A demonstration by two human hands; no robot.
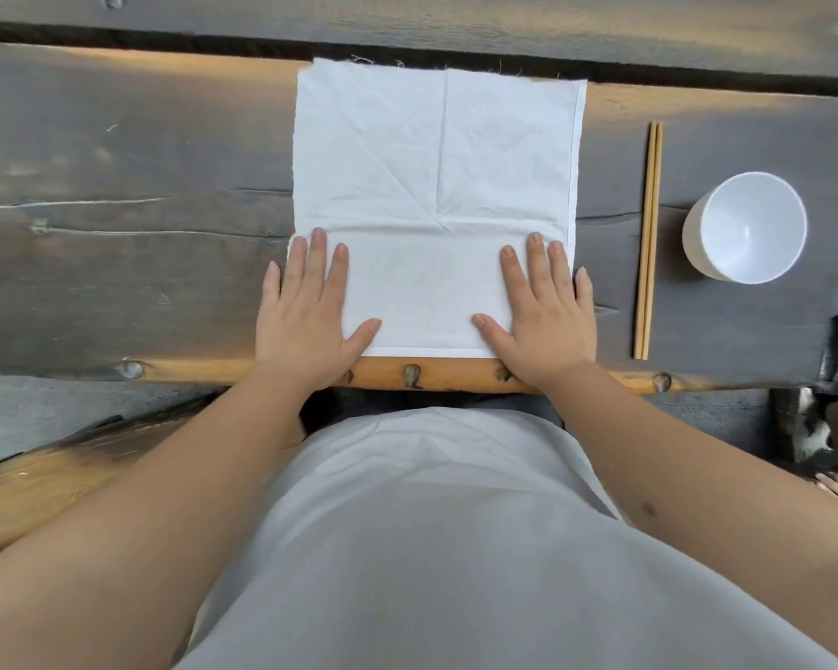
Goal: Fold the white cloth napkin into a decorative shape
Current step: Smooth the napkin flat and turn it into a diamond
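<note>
The white cloth napkin (436, 152) lies flat on the dark wooden table, creased down the middle and diagonally. Its near part is folded up into a band whose folded-over edge runs across at about the fingertips. My left hand (308, 307) rests flat on the band's left end, fingers spread, palm partly off the cloth. My right hand (543, 307) lies flat on the band's right end in the same way. Both hands press down and grip nothing.
A pair of wooden chopsticks (649, 239) lies lengthwise to the right of the napkin. A white bowl (746, 227) stands further right. The table's near edge (431, 372) is pale wood, and a dark gap (165, 41) between planks runs behind the napkin.
</note>
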